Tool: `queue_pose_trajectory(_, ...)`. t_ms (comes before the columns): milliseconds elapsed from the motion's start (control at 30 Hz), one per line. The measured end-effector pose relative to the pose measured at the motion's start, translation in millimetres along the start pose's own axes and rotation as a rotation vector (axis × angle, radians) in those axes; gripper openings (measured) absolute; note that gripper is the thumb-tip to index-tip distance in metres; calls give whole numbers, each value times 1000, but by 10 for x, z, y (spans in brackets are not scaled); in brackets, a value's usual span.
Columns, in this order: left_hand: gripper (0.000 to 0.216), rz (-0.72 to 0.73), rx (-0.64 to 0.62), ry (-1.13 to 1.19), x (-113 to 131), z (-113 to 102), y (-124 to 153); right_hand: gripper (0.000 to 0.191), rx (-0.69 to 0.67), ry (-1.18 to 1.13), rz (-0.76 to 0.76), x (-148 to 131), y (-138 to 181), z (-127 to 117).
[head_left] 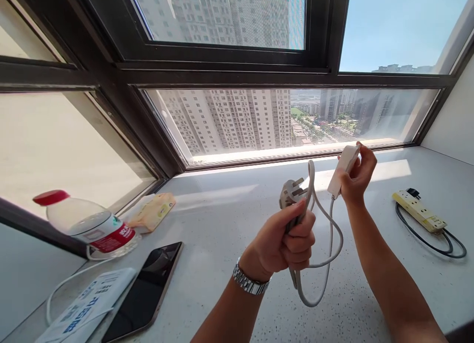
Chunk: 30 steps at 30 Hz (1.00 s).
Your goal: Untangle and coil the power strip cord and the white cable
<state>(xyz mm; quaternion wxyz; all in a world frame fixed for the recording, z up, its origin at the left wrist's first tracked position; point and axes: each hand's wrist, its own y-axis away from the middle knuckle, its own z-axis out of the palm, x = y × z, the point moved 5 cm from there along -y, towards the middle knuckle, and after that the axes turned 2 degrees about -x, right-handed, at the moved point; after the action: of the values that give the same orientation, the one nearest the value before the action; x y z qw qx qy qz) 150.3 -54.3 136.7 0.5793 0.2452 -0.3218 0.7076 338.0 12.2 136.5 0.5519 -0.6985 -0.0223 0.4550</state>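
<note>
My left hand, with a metal watch on its wrist, is closed around a grey-white power cord and its plug. The plug's metal prongs point up and to the right above the fist. Loops of the cord hang between my hands. Higher and to the right, my right hand grips a slim white power strip, tilted, with the cord running out of its lower end. Its far side is hidden from me. Both hands are above the white speckled counter.
A yellowish power strip with a coiled black cable lies at right. On the left are a red-capped bottle, a tissue pack, a dark tablet and a printed white packet. Dark-framed windows border the counter.
</note>
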Motion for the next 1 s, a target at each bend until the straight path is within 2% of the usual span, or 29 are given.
queue_pose_trajectory(100,54,-57,-2,66,-41,-65,-58,75,-91,-209,-93,-215,-31,-47)
queue_pose_trajectory(200,53,-91,-23,126,-81,-103,-95,73,-217,-413,-79,-323,-6,-31)
queue_pose_trajectory(333,53,-91,-41,190,-123,-78,-126,58,-381,-612,-102,-516,67,11)
queue_pose_trajectory(500,55,-61,-70,227,-144,11,-144,48,-550,-526,-282,-893,110,-51)
queue_pose_trajectory(600,59,-101,-44,221,-181,25,-150,40,-691,-545,-311,-1018,138,-64)
queue_pose_trajectory(700,64,-135,-32,211,-222,24,-162,35,-820,-626,-328,-1052,175,-49)
queue_pose_trajectory(800,71,-176,-89,187,-297,53,-188,39,-941,-694,-318,-1030,189,-41)
queue_pose_trajectory(1000,80,-292,-61,127,-578,27,-265,49,-1294,-696,-263,-1011,193,-103)
